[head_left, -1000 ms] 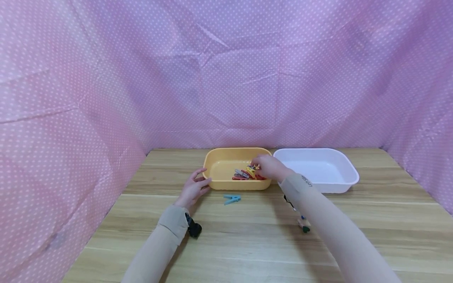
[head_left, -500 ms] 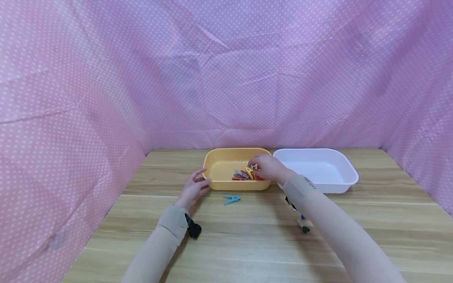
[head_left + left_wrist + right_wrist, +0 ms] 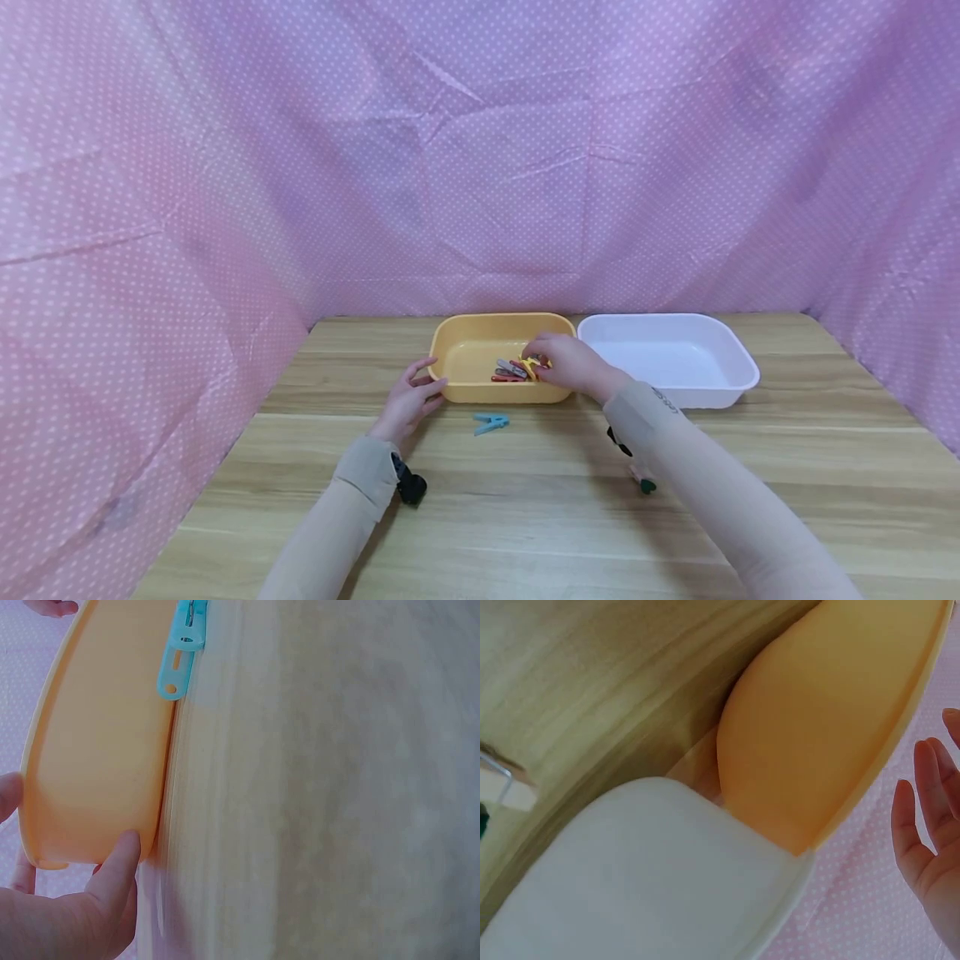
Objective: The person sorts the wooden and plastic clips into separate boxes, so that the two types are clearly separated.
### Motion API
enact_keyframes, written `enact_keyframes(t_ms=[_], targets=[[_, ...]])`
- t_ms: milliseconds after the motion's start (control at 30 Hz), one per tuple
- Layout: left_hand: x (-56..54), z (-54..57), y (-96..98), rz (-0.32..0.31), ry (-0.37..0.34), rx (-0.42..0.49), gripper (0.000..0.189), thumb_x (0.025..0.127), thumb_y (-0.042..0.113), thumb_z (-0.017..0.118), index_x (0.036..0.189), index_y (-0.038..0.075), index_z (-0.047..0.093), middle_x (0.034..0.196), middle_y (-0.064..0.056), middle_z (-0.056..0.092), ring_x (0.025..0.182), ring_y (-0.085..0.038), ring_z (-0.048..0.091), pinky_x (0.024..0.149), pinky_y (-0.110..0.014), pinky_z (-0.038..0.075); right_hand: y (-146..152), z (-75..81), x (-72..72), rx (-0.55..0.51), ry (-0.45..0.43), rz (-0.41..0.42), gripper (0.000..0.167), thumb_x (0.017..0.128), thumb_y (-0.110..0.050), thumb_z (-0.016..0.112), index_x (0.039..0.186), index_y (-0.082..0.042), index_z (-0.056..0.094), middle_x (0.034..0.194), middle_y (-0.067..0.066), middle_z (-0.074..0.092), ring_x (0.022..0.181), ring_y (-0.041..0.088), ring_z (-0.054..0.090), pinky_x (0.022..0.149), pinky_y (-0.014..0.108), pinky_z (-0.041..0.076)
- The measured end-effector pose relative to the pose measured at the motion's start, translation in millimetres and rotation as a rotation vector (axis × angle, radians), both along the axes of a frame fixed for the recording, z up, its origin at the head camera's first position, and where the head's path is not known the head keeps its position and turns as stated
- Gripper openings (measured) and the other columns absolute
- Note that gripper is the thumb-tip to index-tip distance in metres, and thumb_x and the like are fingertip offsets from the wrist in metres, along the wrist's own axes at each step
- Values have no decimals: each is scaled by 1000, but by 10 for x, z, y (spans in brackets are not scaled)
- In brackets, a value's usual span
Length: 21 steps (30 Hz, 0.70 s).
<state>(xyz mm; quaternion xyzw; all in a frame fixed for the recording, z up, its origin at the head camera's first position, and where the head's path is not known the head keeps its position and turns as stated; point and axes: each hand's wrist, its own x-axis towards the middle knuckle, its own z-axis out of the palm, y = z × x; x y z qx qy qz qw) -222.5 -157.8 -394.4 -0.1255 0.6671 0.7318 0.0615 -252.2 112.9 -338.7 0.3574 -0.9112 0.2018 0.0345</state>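
Note:
My left hand [image 3: 405, 407] steadies the left end of a yellow tub [image 3: 465, 393]. In the left wrist view its thumb [image 3: 120, 859] lies against the tub's outer wall, with fingers at the rim. My right hand [image 3: 566, 360] reaches into the tub's right side, over a small heap of red, grey and yellow clothespins [image 3: 512, 369]. Its fingertips are right at a yellow clothespin [image 3: 530, 367]; I cannot tell if they pinch it. In the right wrist view some fingers [image 3: 930, 787] are spread above the rim. A light blue clothespin [image 3: 491, 423] lies in front of the tub.
A white tub [image 3: 667, 398] stands right beside the yellow one, their rims close together. On the wooden table [image 3: 525, 517], near my right forearm, lies a small pale clip with a green heart [image 3: 647, 486]. Pink dotted cloth [image 3: 480, 167] hangs behind and at both sides.
My right hand has shifted slightly within the heap, the yellow clothespin moving a little under it. The right forearm has slid a bit rightward. My left hand stays put.

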Motion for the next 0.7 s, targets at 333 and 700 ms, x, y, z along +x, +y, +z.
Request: enact_keyframes(t_ms=[333,700], targets=[[-16,-11,-10,-8,3,-7,53,91,0,58,140,11,41,123,-16,41,100,-19,53,92,-32,48,-9,-58,93,-22,38,51,23,82,-4,69,105,-4,69,102,11,65,91,23,61,84,40,52],[-21,-13,-6,-11,6,-2,54,91,0,58,141,12,41,125,-18,39,103,-22,52,99,-39,44,-128,-78,213,-30,136,138,17,80,-5,71,96,-6,70,90,7,64,81,19,60,74,32,52]])
